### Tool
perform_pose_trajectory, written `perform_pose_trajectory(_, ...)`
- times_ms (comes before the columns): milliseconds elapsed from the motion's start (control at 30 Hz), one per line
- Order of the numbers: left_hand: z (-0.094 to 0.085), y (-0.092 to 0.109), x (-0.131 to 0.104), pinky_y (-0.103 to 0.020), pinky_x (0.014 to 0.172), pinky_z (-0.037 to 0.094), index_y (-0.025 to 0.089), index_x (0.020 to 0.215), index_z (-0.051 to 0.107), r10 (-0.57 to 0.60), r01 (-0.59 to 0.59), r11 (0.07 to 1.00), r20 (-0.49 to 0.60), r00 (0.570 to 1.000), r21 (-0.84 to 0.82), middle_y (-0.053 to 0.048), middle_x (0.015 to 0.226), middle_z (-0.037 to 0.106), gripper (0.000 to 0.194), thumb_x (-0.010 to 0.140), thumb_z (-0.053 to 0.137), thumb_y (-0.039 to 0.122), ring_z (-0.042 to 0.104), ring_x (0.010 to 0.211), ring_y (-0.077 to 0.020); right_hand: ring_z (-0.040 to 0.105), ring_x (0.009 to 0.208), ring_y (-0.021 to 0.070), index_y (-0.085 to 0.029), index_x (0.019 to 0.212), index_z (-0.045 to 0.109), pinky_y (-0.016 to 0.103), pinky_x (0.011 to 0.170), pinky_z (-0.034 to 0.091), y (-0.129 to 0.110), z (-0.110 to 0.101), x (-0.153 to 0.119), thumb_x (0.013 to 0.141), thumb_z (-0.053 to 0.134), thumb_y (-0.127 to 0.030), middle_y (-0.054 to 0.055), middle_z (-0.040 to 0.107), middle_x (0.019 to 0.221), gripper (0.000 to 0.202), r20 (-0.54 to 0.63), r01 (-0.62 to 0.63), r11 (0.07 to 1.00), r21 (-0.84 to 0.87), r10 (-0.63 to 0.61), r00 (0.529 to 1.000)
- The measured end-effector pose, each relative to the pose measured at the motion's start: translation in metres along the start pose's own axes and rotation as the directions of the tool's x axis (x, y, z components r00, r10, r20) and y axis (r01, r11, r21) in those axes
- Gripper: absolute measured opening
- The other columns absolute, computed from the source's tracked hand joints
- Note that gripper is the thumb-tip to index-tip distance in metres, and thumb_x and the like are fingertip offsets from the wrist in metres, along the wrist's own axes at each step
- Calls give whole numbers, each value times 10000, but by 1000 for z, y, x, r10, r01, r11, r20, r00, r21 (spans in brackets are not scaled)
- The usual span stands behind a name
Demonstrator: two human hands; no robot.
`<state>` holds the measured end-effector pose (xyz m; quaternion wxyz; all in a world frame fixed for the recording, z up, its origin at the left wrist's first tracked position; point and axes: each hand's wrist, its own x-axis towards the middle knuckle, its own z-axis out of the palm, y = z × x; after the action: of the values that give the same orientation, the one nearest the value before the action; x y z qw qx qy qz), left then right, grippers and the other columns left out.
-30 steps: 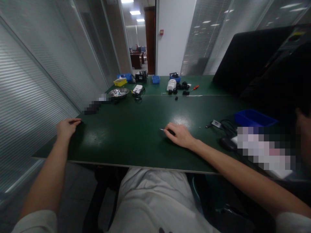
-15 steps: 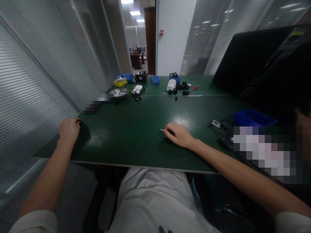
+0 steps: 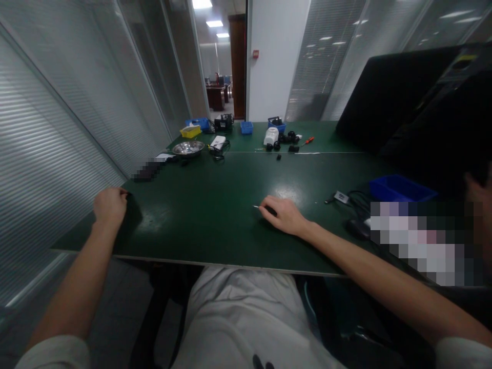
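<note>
My left hand [image 3: 110, 205] rests over the left part of the green table [image 3: 200, 210], its fingers pinched together. A small dark piece [image 3: 129, 193] pokes out at its fingertips, too small to name. My right hand [image 3: 283, 214] lies at the table's middle, fingers curled around a thin metal-tipped tool [image 3: 255, 206]. The tool's bright tip points left past my thumb; something dark shows under the palm, and most of it is hidden. The two hands are far apart.
At the back stand a metal bowl [image 3: 188, 148], a yellow tray [image 3: 190, 131], a white adapter [image 3: 271, 136] and an orange screwdriver [image 3: 308, 140]. On the right are a blue tray [image 3: 402, 188], a black mouse [image 3: 357, 228], cables, a large black monitor [image 3: 395, 97] and another person's hand [image 3: 478, 189].
The small dark piece shows a little more clearly at my left fingertips. Both hands stay in place; the view has tipped very slightly.
</note>
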<state>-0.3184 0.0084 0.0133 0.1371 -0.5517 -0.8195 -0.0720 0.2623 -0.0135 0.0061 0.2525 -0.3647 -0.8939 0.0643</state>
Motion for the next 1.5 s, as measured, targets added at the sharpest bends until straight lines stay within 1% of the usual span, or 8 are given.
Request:
perform_pose_trajectory(300, 0, 6, -2, -371, 842, 451, 39, 1107, 744, -23, 25, 999, -53, 998, 43, -222, 1071, 673, 451, 981, 429, 338, 587, 989, -331, 596, 750, 153, -205, 995, 633, 292, 669, 376, 0, 0, 0, 1058, 458, -384, 46, 684, 948, 258, 1, 5, 1000, 8, -5, 1000)
perform_pose_trajectory(533, 5, 1, 9, -364, 877, 449, 95, 1124, 746, 18, -13, 989, 28, 999, -148, -143, 1029, 720, 382, 962, 550, 381, 630, 964, -290, 610, 770, 155, -210, 997, 633, 285, 652, 361, -1, 2, 1, 1063, 454, -390, 42, 693, 957, 262, 37, -10, 999, -33, 11, 999)
perform_pose_trajectory(633, -2, 32, 12, -335, 876, 466, 139, 1045, 776, 158, -116, 934, 98, 983, -338, -83, 1015, 750, 304, 899, 662, 380, 667, 950, -257, 607, 756, 151, -214, 1004, 639, 283, 641, 348, -1, 4, 2, 1060, 464, -394, 37, 694, 954, 257, 55, -11, 999, -51, 14, 998)
perform_pose_trajectory(733, -16, 92, -2, -343, 834, 504, 179, 939, 798, 382, -256, 807, 139, 914, -532, -69, 968, 762, 286, 838, 728, 437, 697, 901, -263, 601, 744, 149, -217, 999, 641, 286, 630, 332, -1, 5, 2, 1054, 474, -394, 34, 694, 952, 250, 64, -9, 997, -73, 14, 998)
perform_pose_trajectory(933, -37, 244, -78, -334, 739, 529, 214, 894, 757, 836, -468, 280, -27, 548, -838, -87, 942, 733, 234, 900, 706, 442, 687, 826, -210, 589, 730, 147, -213, 986, 643, 288, 626, 312, -2, 5, 1, 1047, 483, -394, 34, 690, 934, 249, 57, -26, 995, -94, 31, 998)
perform_pose_trajectory(1033, -39, 292, -108, -313, 728, 510, 192, 884, 724, 870, -483, 151, -116, 480, -863, -85, 918, 705, 206, 927, 694, 392, 657, 800, -184, 582, 727, 149, -210, 954, 646, 287, 631, 303, -2, 3, 1, 1029, 509, -389, 31, 678, 889, 238, 54, -34, 994, -106, 40, 998)
perform_pose_trajectory(1267, -35, 299, -116, -256, 694, 426, 146, 906, 699, 848, -516, 166, -145, 509, -840, -35, 847, 640, 224, 896, 742, 366, 565, 759, -154, 575, 717, 144, -209, 923, 657, 285, 643, 290, -2, -3, 2, 1012, 529, -389, 28, 685, 877, 238, 98, -72, 992, -107, 83, 992)
perform_pose_trajectory(1500, -37, 299, -122, -242, 663, 411, 148, 1182, 727, 847, -486, 154, -138, 513, -860, -42, 872, 652, 323, 933, 704, 352, 547, 717, -138, 544, 699, 140, -210, 921, 657, 288, 634, 264, -3, -4, 2, 1011, 524, -398, 32, 673, 887, 248, 121, -45, 987, -152, 63, 991)
